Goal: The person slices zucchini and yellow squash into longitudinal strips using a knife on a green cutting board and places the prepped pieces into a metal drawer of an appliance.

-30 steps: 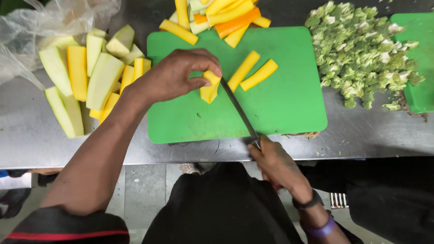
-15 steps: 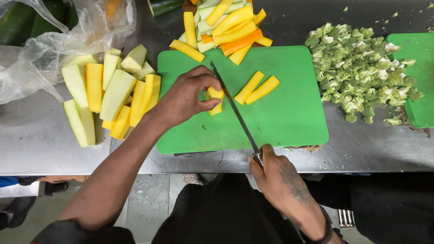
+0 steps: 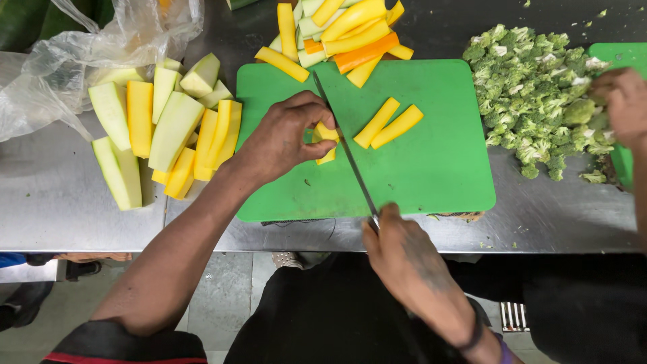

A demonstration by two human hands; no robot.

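The left hand (image 3: 286, 138) pins a yellow squash piece (image 3: 325, 138) on the green cutting board (image 3: 431, 168); the right hand (image 3: 404, 259) grips the knife (image 3: 345, 148), whose blade has swung closer beside the fingers.

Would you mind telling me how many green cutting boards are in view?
2: one green cutting board lies under the knife; a second board shows at the right edge, mostly hidden behind the broccoli pile.
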